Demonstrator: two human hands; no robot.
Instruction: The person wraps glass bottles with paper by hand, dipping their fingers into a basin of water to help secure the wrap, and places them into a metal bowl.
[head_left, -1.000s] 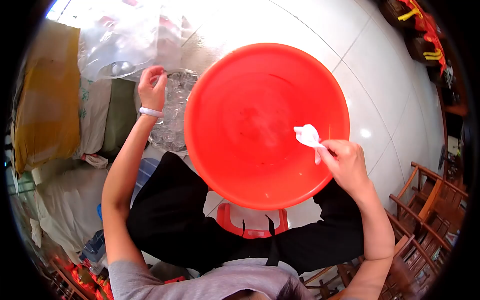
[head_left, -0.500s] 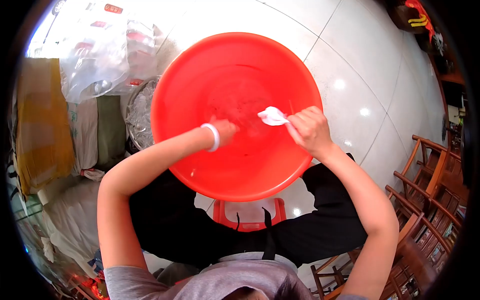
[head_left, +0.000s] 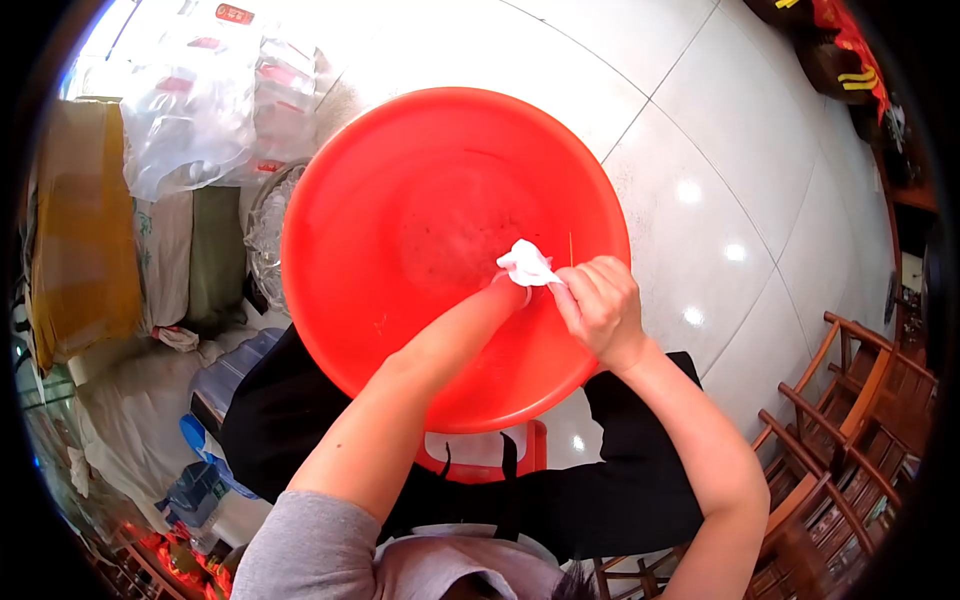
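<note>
A large red plastic basin (head_left: 350, 310) sits between my knees, with dark specks and a hazy patch on its bottom. My right hand (head_left: 605, 310) is closed around the tail of a bunched white cloth (head_left: 527, 264) over the basin's right side. A thin straight strand shows just above that hand. My left hand (head_left: 512, 284) reaches across the basin to the cloth. Its fingers are hidden behind the cloth, so I cannot tell whether they grip it. A pale band circles the left wrist.
Part of a red stool (head_left: 530, 447) shows below the basin. Clear plastic packs (head_left: 190, 110), a yellow-brown carton (head_left: 85, 230) and a metal bowl (head_left: 262, 225) of clear plastic stand at left. Wooden chairs (head_left: 850, 420) are at right on white floor tiles.
My left hand has moved right, from the middle of the basin to the cloth. The right hand still holds the cloth. The basin appears slightly lower and further left in view.
</note>
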